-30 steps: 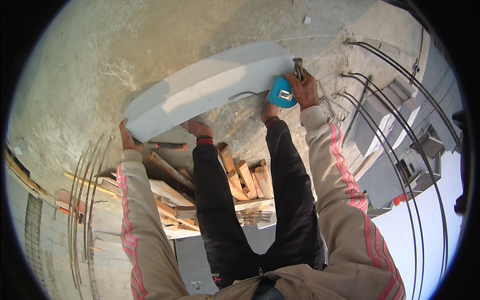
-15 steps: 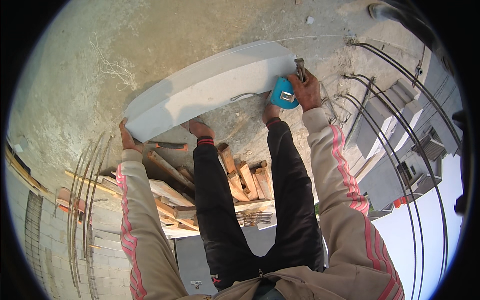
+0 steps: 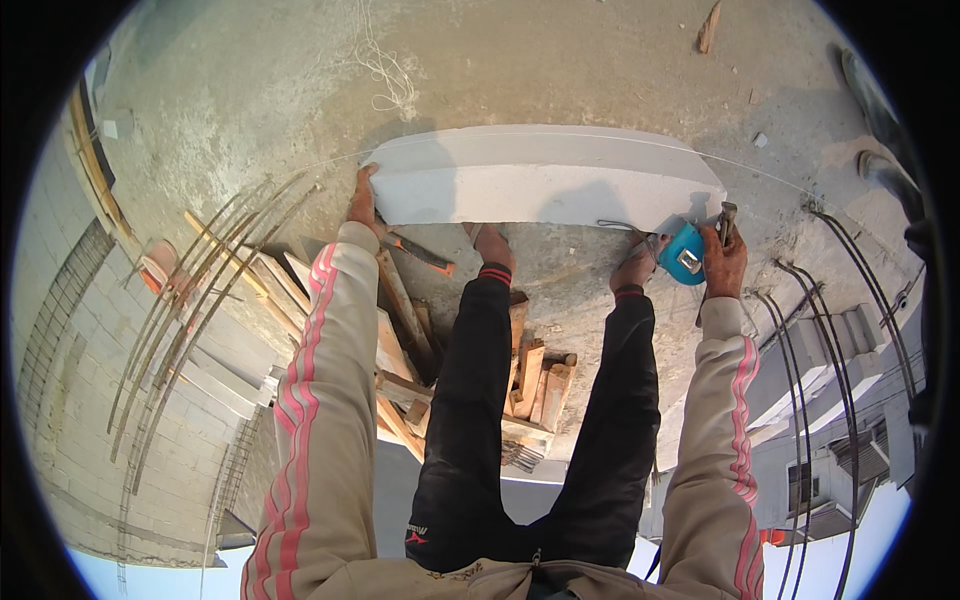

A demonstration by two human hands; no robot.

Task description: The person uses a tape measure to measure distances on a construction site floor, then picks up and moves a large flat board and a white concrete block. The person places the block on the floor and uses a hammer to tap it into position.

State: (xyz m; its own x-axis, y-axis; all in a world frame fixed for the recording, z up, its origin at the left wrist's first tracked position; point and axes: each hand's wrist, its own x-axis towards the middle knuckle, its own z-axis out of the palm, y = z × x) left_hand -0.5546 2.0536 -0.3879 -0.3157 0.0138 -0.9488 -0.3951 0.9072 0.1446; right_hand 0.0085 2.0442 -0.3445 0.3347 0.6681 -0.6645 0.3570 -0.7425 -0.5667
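A long pale grey block (image 3: 520, 185) lies across the floor in front of my feet. My left hand (image 3: 364, 205) grips its left end, fingers against the end face. At its right front corner my right hand (image 3: 724, 262) is closed round a tool with a metal head, a hammer (image 3: 728, 212) by its look; most of its handle is hidden. A teal D-shaped case (image 3: 683, 255) with a silver plate, like a tape measure, sits beside my right fingers; whether they hold it is hidden. A thin white line (image 3: 755, 172) stretches along the block and past its ends.
A tool with an orange and black handle (image 3: 425, 254) lies near my left foot. Timber offcuts (image 3: 530, 380) are piled behind my feet. Bent steel bars stand at left (image 3: 215, 300) and right (image 3: 825, 330). Tangled string (image 3: 390, 80) lies ahead; another person's feet (image 3: 880, 165) show far right.
The view has turned, so the block now appears level and farther right. Both hands are still at its two ends, and the teal case stays beside my right hand.
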